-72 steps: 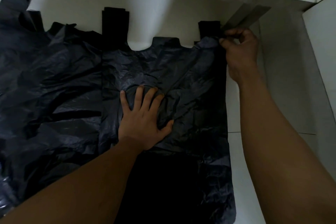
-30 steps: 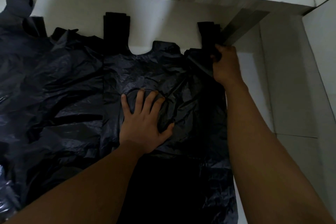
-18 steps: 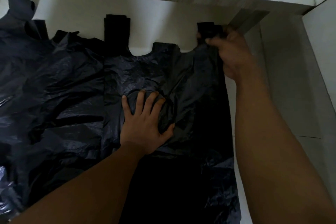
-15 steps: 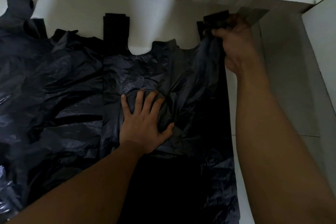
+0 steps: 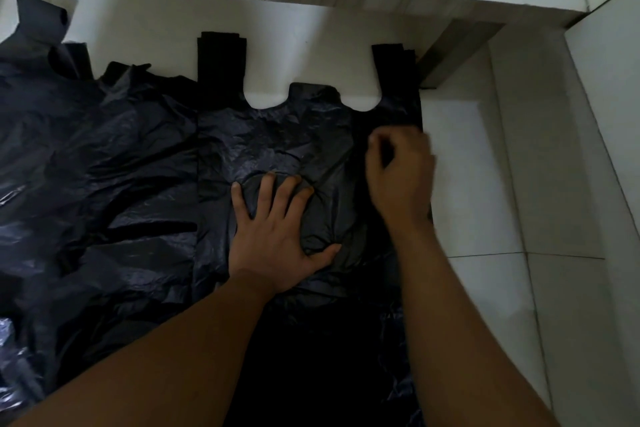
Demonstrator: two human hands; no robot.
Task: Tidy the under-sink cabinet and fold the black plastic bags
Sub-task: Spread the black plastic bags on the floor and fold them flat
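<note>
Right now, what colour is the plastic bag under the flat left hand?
Black, faintly shiny on its creases. The bag shows best in the head view.

Right hand (image 5: 398, 177) off the handle (image 5: 394, 69) — lifted side laid flat

The right hand has dropped from the handle to the right edge of the black plastic bag (image 5: 294, 135), fingers curled and blurred; the handle, raised half a second ago, now lies straight on the floor (image 5: 460, 135) — the folds beside it smoothed.

White tiled floor (image 5: 502, 305), black plastic bags (image 5: 104, 166) perhaps overlapping
</note>
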